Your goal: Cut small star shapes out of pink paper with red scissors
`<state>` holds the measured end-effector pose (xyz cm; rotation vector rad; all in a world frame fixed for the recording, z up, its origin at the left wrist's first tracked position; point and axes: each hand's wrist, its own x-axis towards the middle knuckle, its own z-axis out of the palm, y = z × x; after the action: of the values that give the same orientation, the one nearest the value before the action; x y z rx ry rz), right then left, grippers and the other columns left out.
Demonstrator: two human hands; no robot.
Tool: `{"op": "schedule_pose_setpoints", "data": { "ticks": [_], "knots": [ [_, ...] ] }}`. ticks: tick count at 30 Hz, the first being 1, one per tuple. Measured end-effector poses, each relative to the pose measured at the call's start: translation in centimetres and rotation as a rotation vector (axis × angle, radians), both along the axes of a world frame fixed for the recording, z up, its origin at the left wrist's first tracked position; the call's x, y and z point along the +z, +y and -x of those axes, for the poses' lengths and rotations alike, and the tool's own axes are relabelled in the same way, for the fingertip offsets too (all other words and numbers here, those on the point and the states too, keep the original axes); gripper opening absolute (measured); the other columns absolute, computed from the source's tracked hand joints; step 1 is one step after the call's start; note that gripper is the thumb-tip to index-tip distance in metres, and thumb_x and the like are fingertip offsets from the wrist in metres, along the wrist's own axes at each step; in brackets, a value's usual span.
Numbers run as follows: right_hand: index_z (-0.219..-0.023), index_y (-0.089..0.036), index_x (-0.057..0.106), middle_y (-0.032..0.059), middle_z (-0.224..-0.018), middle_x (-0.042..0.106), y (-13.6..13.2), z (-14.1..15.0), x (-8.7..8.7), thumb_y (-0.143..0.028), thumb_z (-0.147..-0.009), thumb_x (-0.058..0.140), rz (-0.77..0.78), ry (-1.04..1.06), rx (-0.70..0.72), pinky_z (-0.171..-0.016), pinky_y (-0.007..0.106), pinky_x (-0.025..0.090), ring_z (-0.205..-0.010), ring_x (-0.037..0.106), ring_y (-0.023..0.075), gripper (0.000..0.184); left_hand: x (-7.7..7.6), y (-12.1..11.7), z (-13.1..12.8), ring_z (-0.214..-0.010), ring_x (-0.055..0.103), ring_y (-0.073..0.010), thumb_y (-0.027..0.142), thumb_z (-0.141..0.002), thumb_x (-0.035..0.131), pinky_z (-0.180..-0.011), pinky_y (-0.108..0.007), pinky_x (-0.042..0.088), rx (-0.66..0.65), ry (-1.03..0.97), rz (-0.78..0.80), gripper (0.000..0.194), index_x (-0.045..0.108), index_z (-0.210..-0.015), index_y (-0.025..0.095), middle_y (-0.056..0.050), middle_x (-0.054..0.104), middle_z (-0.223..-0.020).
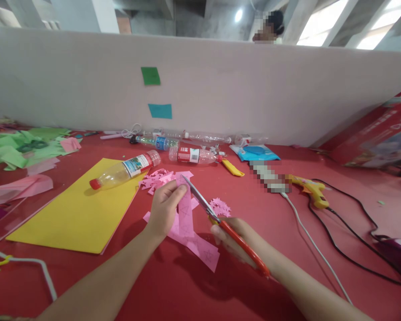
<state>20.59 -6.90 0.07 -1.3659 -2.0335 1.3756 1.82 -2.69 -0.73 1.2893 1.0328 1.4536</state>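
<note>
My left hand [165,207] pinches a pink paper strip [186,214] near its upper end; star outlines are drawn along it. In my right hand [237,240] are scissors [242,243] with orange-red handles, their blade tips close to the strip's top right edge. Whether the blades touch the paper I cannot tell. Beneath the held strip lies another pink strip [205,254] with a star drawn on it. A heap of pink paper scraps [158,178] sits behind my left hand, and a small pile of pink cut stars [220,207] is just beyond the scissors.
A yellow sheet [76,209] with a plastic bottle [125,169] on it lies left. More bottles [195,155] line the white partition [220,89]. To the right are a yellow cutter [233,168], a blue packet [257,153], a cabled power strip and a yellow glue gun [312,189].
</note>
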Motion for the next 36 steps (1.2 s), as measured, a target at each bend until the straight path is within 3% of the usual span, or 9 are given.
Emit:
{"op": "schedule_pose_setpoints", "data": {
  "ticks": [5,19,30,36],
  "knots": [
    [-0.062,-0.021,0.036,-0.0068,-0.047,0.035,0.0,0.1,0.1,-0.053,-0.091,0.041,0.009,-0.026,-0.021,-0.042,0.023,0.024,-0.042,0.032,0.0074,0.044,-0.2,0.0,0.0,-0.054,0.036,-0.0112,0.032,-0.079,0.059,-0.053,-0.026,0.03,-0.002,-0.003,0.012,0.026,0.053,-0.057,0.018,0.003,0.042,-0.055],
    [-0.06,-0.021,0.037,-0.0068,-0.048,0.034,-0.5,0.4,0.1,-0.056,-0.088,0.046,0.047,-0.017,-0.131,-0.042,0.023,0.022,-0.042,0.031,0.007,0.046,-0.2,0.1,0.0,-0.053,0.035,-0.011,0.032,-0.078,0.059,-0.053,-0.026,0.03,-0.004,-0.021,0.024,0.027,0.052,-0.056,0.019,0.004,0.041,-0.054],
    [-0.06,-0.021,0.037,-0.0072,-0.047,0.033,-0.2,0.3,0.2,-0.053,-0.088,0.047,0.054,-0.063,-0.1,-0.044,0.024,0.022,-0.042,0.031,0.0074,0.044,-1.1,0.5,0.1,-0.057,0.041,-0.0111,0.031,-0.078,0.062,-0.057,-0.024,0.035,-0.048,-0.109,0.046,0.022,0.058,-0.061,0.018,0.003,0.047,-0.058],
    [-0.059,-0.02,0.038,-0.0064,-0.054,0.032,0.0,0.0,0.3,-0.057,-0.082,0.053,0.026,-0.078,-0.121,-0.047,0.024,0.022,-0.049,0.029,0.0084,0.046,-1.2,1.1,0.7,-0.055,0.042,-0.0102,0.03,-0.078,0.063,-0.055,-0.024,0.036,-0.065,-0.103,0.004,0.025,0.055,-0.058,0.017,0.003,0.047,-0.056]
  ]
}}
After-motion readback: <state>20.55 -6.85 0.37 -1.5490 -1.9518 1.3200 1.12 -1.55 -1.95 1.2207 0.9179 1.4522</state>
